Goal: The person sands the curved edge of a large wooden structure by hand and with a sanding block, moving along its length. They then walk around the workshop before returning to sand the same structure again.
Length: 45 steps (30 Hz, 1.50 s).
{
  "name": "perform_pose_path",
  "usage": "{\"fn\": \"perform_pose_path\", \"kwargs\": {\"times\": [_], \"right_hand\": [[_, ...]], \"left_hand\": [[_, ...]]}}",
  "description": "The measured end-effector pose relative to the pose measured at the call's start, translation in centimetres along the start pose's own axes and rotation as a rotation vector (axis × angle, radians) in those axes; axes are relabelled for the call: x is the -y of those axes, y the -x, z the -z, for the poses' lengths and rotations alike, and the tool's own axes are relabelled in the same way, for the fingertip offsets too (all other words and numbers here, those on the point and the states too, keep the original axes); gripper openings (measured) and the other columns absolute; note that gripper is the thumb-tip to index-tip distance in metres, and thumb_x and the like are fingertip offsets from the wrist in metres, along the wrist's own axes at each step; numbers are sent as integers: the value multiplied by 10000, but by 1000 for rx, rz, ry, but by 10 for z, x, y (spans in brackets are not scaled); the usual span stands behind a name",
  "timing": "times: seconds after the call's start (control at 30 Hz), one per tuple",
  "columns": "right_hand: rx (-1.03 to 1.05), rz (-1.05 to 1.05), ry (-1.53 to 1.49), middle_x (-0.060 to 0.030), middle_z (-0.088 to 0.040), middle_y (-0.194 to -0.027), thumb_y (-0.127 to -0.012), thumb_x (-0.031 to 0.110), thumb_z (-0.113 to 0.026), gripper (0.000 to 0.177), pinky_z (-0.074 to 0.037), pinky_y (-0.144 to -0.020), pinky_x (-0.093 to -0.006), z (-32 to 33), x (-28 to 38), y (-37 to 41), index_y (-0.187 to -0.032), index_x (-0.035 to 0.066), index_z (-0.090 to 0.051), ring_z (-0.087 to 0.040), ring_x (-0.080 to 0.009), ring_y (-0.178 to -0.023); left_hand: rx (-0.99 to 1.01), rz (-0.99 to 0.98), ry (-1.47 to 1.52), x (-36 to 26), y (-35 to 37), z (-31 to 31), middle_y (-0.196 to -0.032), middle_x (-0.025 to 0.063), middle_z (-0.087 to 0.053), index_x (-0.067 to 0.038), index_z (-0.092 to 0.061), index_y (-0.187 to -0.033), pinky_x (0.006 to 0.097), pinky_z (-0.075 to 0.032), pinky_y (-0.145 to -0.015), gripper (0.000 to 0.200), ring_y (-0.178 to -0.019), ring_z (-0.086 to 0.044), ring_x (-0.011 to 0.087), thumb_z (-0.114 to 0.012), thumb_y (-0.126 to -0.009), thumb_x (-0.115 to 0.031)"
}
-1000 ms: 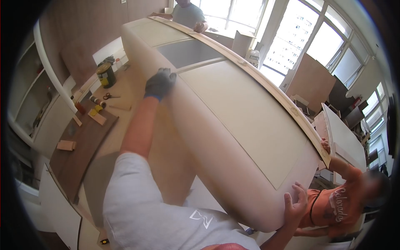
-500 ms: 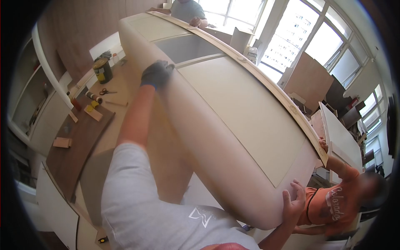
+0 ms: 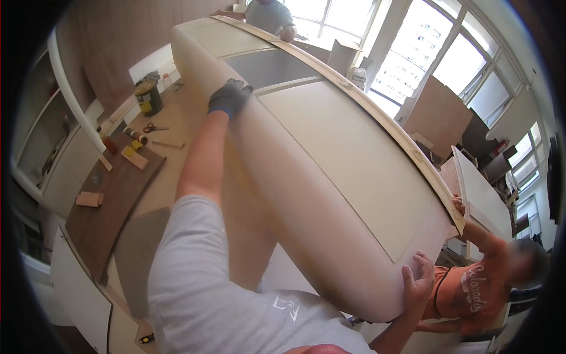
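Head view: a long cream cabinet [image 3: 330, 153] with a rounded edge hangs tilted above the bench [image 3: 156, 189], and its wooden trim strip [image 3: 383, 121] runs along the far side. The gloved left hand [image 3: 229, 97] is hooked over the rounded edge, fingers curled onto the face. The bare right hand [image 3: 415, 283] presses against the near end, fingers spread flat. A co-worker's hand [image 3: 457, 205] holds the strip's corner. A paint can [image 3: 148, 97] and scissors [image 3: 154, 127] lie on the bench.
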State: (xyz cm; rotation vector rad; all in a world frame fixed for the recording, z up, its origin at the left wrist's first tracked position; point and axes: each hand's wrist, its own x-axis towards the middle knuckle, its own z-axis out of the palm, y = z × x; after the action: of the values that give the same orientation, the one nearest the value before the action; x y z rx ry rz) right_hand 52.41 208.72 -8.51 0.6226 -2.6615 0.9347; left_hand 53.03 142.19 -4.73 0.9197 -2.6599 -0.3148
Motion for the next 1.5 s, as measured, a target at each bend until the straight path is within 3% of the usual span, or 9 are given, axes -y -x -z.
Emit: {"fn": "perform_pose_path", "kwargs": {"times": [0.13,0.37,0.47,0.63,0.73,0.93,0.97,1.2,1.5], "right_hand": [[-26,12,-44,-183,-688,-1397,-874,221,-816,444,-472,-1141,-463,-4,-12,-3,-1248,5,-714,-621,-383,-1326],[-27,-19,-17,-174,-699,-1387,-860,224,-823,441,-482,-1136,-460,0,-11,1,-1233,9,-726,-632,-384,-1315],[-26,-12,9,-179,-700,-1389,-856,231,-829,453,-487,-1134,-462,-3,-5,2,-1237,9,-729,-633,-387,-1319],[8,-21,56,-190,-685,-1417,-844,233,-833,463,-489,-1138,-470,-1,0,4,-1234,5,-732,-627,-395,-1332],[8,-21,67,-202,-675,-1430,-839,233,-834,467,-485,-1146,-474,-5,0,0,-1233,4,-733,-621,-404,-1339],[28,8,84,-218,-659,-1442,-837,238,-830,484,-484,-1148,-483,-3,1,1,-1244,-3,-727,-609,-414,-1354],[30,7,92,-219,-657,-1443,-837,239,-829,486,-484,-1147,-484,-3,1,2,-1245,-5,-726,-607,-415,-1356],[24,8,114,-220,-651,-1452,-838,246,-829,487,-474,-1155,-493,-1,-1,3,-1243,-3,-727,-604,-419,-1359],[18,16,110,-228,-662,-1437,-837,250,-833,493,-474,-1150,-500,-4,2,6,-1246,-1,-722,-601,-431,-1354]], "left_hand": [[-253,-37,109,29,-10,-47,-1501,151,-617,-110,-659,-1426,477,-479,-1160,543,-1355,-619,381,-530,-1073,-502],[-53,100,88,7,-16,-27,-1471,180,-621,-72,-651,-1396,494,-465,-1163,564,-1371,-592,398,-499,-1091,-521],[-280,11,62,16,8,-61,-1435,184,-632,-78,-664,-1328,513,-479,-1138,527,-1361,-590,403,-497,-1092,-519],[-175,-335,-298,46,-27,-48,-1481,205,-603,-106,-638,-1394,485,-470,-1174,397,-1338,-599,383,-435,-1140,-334],[-185,134,18,25,-31,-50,-1500,195,-594,-131,-624,-1433,485,-473,-1175,417,-1364,-593,377,-444,-1140,-366],[-140,19,75,7,41,-46,-1524,218,-568,-47,-576,-1483,498,-476,-1165,708,-1417,-564,382,-497,-1076,-621],[-195,-12,79,12,36,-52,-1490,183,-592,-55,-617,-1409,524,-533,-1080,673,-1295,-649,407,-488,-1063,-618],[-187,151,163,23,-18,-44,-1474,190,-590,-58,-616,-1407,540,-520,-1091,638,-1308,-632,431,-503,-1059,-581],[-260,97,235,37,-14,-68,-1547,210,-550,-43,-615,-1414,540,-512,-1108,642,-1342,-616,442,-496,-1051,-560]]}}
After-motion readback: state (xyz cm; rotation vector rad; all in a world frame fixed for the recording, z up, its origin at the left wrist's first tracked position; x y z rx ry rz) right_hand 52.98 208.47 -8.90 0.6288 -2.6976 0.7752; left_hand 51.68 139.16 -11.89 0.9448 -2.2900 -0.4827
